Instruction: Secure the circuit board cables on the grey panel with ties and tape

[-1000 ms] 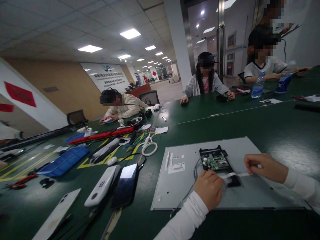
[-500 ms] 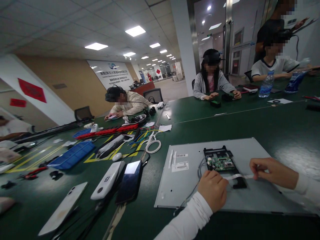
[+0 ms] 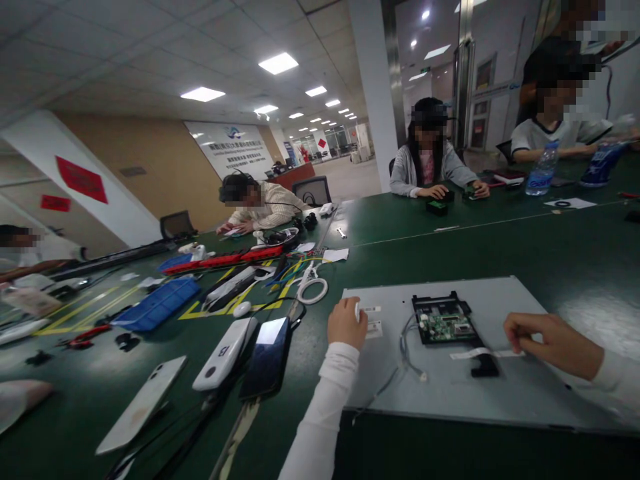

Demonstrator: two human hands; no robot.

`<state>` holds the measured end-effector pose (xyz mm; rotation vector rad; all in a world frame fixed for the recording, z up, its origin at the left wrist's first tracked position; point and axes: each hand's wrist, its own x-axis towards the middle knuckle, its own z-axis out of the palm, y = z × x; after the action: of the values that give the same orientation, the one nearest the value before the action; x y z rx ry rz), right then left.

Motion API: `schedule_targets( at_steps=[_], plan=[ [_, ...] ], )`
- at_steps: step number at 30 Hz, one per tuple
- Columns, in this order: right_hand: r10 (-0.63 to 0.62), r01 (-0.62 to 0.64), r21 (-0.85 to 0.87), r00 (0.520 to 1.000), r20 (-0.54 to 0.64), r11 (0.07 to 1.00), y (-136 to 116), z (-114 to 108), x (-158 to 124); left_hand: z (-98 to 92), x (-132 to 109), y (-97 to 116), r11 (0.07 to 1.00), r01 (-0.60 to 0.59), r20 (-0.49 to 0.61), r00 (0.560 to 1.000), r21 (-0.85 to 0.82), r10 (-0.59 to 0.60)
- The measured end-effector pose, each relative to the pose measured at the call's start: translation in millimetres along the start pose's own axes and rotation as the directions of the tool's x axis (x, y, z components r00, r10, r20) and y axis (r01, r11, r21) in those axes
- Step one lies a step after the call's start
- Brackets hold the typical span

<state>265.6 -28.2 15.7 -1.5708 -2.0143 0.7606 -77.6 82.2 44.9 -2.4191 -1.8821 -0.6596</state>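
A flat grey metal-backed panel [image 3: 385, 393] lies on the green table. It bears a green circuit board [image 3: 445, 325] in a black frame, with a black flat cable [image 3: 484, 365] below. A white tape strip [image 3: 463, 355] crosses this cable. My left hand [image 3: 347, 323] is at the panel's upper left, closed beside the white labels [image 3: 373, 329]; a white sliver shows by its fingertips, and its grip is hidden. At the tape's right end, the fingers of my right hand [image 3: 553, 341] are curled, and nothing shows in them. A loose grey wire [image 3: 405, 350] lies left of the board.
To the left are a black phone [image 3: 266, 363], a white power bank [image 3: 225, 353], a white phone [image 3: 143, 403] and a blue tray [image 3: 157, 303]. A coiled white cable [image 3: 313, 291] sits near the panel. People sit across the table, near a water bottle [image 3: 543, 172].
My left hand has left the tape over the flat cable and moved up and left to the labels. My right hand stays near the tape's right end. The view has shifted slightly.
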Motion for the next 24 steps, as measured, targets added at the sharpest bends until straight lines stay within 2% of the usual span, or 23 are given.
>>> schedule_targets(
  at_steps=[2, 4, 7, 13, 24],
  plan=[
    [0.006, -0.006, -0.008, 1.000, 0.018, 1.000, 3, 2, 1, 5.7, 9, -28, 0.982, 0.187, 0.045, 0.981, -0.019, -0.186],
    [0.009, -0.009, -0.016, 1.000, 0.030, 1.000, 5, 4, 1, 11.8, 14, -50, 0.968, 0.251, 0.083, 0.965, -0.031, -0.248],
    [0.013, -0.013, -0.022, 0.999, 0.033, 1.000, 4, 4, 1, 19.1, 18, -67, 0.953, 0.298, 0.120, 0.950, -0.060, -0.289],
    [0.004, -0.004, -0.009, 0.999, 0.043, 1.000, -3, 3, 0, 26.7, 16, -64, 0.958, 0.283, 0.127, 0.953, -0.037, -0.277],
    [-0.016, 0.017, -0.004, 0.997, 0.072, 1.000, 8, 7, 2, 28.0, 11, -52, 0.969, 0.231, 0.103, 0.965, 0.086, -0.239]
  ],
)
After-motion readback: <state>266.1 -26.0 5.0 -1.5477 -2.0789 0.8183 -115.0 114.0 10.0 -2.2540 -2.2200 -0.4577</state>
